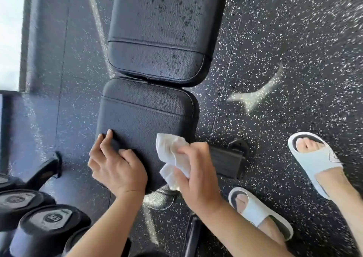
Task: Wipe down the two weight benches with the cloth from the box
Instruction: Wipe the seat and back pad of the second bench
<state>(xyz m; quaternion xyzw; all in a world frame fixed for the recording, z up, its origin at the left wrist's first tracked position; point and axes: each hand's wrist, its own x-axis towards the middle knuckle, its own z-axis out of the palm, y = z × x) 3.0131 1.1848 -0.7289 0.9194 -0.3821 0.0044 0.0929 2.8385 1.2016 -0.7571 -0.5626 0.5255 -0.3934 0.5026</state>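
Head camera looks straight down on a black padded weight bench (149, 107) standing on speckled rubber floor (275, 40). A person's right hand (198, 176) grips a crumpled white cloth (172, 154), fingers and thumb curled round it, at the near right corner of the seat pad (145, 117); the cloth touches the pad's edge. The left hand (115, 164) rests on the near left corner of the same pad, fingers spread and lightly bent over the edge, holding nothing. Beyond the seat, the longer back pad (161, 30) is dotted with dark wet droplets, thickest toward its right side, while the seat pad shows none. The bench's black frame foot (227, 160) juts out just right of the seat. Two feet in white slide sandals (318, 160) stand on the floor to the right of the bench, one nearer than the other. At lower left, black dumbbells (47, 219) sit side by side, their round end caps facing up. A pale smear (255, 95) marks the floor to the right of the bench.
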